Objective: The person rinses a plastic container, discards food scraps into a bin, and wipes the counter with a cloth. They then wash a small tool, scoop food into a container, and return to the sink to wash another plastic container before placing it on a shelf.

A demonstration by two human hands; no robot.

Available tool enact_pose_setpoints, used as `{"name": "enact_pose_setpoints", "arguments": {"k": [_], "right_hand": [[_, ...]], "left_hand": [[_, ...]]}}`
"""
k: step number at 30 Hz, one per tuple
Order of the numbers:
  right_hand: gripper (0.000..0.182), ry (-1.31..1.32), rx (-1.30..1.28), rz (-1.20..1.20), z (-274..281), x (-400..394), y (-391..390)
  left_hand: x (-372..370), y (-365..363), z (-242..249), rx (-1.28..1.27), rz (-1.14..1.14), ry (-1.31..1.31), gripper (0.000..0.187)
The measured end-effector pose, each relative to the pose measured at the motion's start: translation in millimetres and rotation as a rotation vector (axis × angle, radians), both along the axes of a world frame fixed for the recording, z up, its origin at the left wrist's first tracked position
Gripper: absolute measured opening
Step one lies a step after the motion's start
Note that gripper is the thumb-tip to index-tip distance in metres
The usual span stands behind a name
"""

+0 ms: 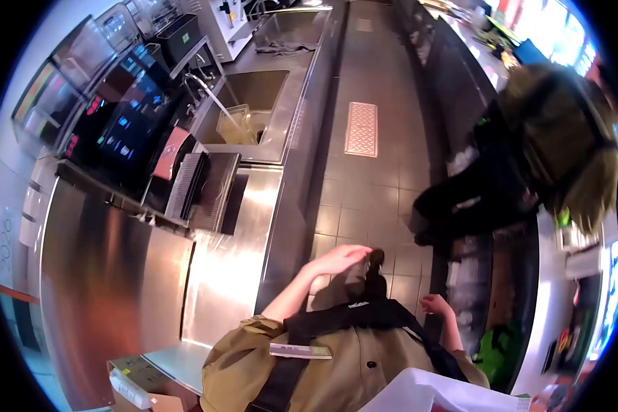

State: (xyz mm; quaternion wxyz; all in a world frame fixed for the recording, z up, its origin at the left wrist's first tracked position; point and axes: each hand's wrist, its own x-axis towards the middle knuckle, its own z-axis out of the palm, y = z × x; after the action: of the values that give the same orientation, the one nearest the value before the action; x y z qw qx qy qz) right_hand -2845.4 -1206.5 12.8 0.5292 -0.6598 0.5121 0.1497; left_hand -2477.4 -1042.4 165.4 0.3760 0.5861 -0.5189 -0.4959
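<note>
Aisle floor (pixel 329 185): dark tiles run forward between two rows of kitchen units, with a pale textured plate (pixel 361 129) set among them.
Left hand (pixel 342 259): bare and open, fingers stretched out over the tiles, apart from the steel counter (pixel 230 302), the nearest work surface on that side.
Right hand (pixel 435 304): raised near the dark cabinets (pixel 515 268) on the right, fingers bent inward; too small to tell whether it is closed or holds anything.
Steel counter: along the left of the aisle, with strong glare on its near part; a ridged metal tray (pixel 216 192) lies on it beside a dark display screen (pixel 127 127).
Sink (pixel 283 103): beyond the tray, a clear container (pixel 235 125) inside it under a curved tap (pixel 214 98).
Cloth (pixel 285 48): dark and crumpled, farther along by the next basin.
Co-worker (pixel 556 130): bent toward the right-hand units, legs reaching into the aisle and narrowing the way on that side.
Near corner: an open carton (pixel 165 402) at lower left; something green (pixel 494 353) low at right; a white object (pixel 426 391) crosses the bottom edge, its kind uncertain.
</note>
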Motion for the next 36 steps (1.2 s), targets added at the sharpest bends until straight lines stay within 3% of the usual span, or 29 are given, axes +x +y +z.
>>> {"name": "enact_pose_setpoints", "arguments": {"k": [2,3,4,5,6,7,8,9,10,12,14,16,17,18,19,20,21,22,23,26,27,28,29,30,31,32,33,34,36], "right_hand": [[0.026,0.044,0.088,-0.008,17,35,-66],[0.024,0.059,0.009,0.144,5,56,-116],[0.024,0.046,-0.115,0.097,6,84,-153],[0.022,-0.098,-0.451,0.205,-32,106,-208],[0.023,0.004,-0.526,0.253,5,167,-236],[0.025,-0.066,-0.673,0.365,23,227,-264],[0.025,-0.307,-0.760,0.393,24,284,-292],[0.025,-0.293,-0.699,0.431,57,353,-302],[0.026,-0.424,-0.642,0.465,77,417,-309],[0.026,-0.582,-0.628,0.729,104,538,-311],[0.027,-0.695,-0.552,0.827,119,643,-286],[0.029,-0.714,-0.518,0.993,135,728,-248],[0.031,-0.422,-0.514,1.206,145,765,-227],[0.032,-0.686,-0.244,1.060,106,787,-219],[0.032,-0.691,-0.498,1.448,95,819,-210],[0.029,-0.564,-0.295,1.315,132,835,-193],[0.028,-0.666,-0.064,1.357,116,858,-190],[0.029,-0.617,-0.053,1.448,116,881,-187],[0.024,-0.556,-0.137,1.513,131,901,-184],[0.020,-0.504,-0.337,1.516,107,958,-167],[0.017,-0.629,-0.434,1.465,80,980,-157],[0.015,-0.669,-0.464,1.531,60,1000,-144],[0.014,-0.622,-0.476,1.604,62,1013,-128],[0.014,-0.754,-0.525,1.712,58,1022,-113],[0.015,-0.847,-0.547,1.833,32,1035,-98],[0.017,-0.958,-0.585,1.936,7,1038,-80],[0.019,-0.835,-0.622,2.117,11,1042,-72],[0.020,-0.706,-0.672,2.291,15,1047,-66],[0.020,-0.579,-0.807,2.453,-13,1055,-56]], "left_hand": [[57,-42,-13,0.038,0.176,-0.121,0.034],[93,-63,-23,-0.007,0.327,-0.179,0.035],[118,-86,-27,-0.054,0.490,-0.238,0.035],[145,-111,-21,-0.111,0.723,0.020,0.036],[176,-125,-11,-0.169,0.948,0.263,0.037],[209,-136,-1,-0.217,1.082,0.347,0.038],[239,-146,7,-0.271,1.218,0.441,0.039],[271,-150,9,-0.382,1.294,0.462,0.040],[306,-148,9,-0.498,1.370,0.484,0.040],[373,-130,0,-0.739,1.404,0.876,0.038],[445,-116,-30,-0.858,1.794,1.094,0.027],[530,-94,-79,-0.846,1.915,1.220,0.018],[577,-75,-129,-0.848,1.848,1.315,0.016],[629,-76,-160,-0.855,1.736,1.416,0.014],[649,-87,-160,-0.965,1.664,1.440,0.012],[689,-82,-188,-0.863,1.758,1.508,0.010],[707,-91,-179,-0.815,1.950,1.686,0.010],[715,-92,-182,-1.041,1.820,1.706,0.018],[725,-98,-180,-1.058,1.918,1.461,0.019],[679,-106,-122,-0.382,2.107,0.757,0.039],[662,-112,-105,-0.098,2.188,0.551,0.052],[656,-115,-144,-0.252,2.414,0.138,0.053],[621,-125,-78,0.253,2.453,0.185,0.047],[596,-129,-87,0.198,2.488,-0.325,0.036],[577,-131,-132,0.277,2.577,-0.474,0.030],[552,-137,-128,0.393,2.512,-0.519,0.033],[536,-144,-166,0.623,2.493,-0.538,0.038],[528,-152,-157,0.262,2.474,-0.068,0.046],[522,-165,-185,0.252,2.318,0.319,0.051]]}}
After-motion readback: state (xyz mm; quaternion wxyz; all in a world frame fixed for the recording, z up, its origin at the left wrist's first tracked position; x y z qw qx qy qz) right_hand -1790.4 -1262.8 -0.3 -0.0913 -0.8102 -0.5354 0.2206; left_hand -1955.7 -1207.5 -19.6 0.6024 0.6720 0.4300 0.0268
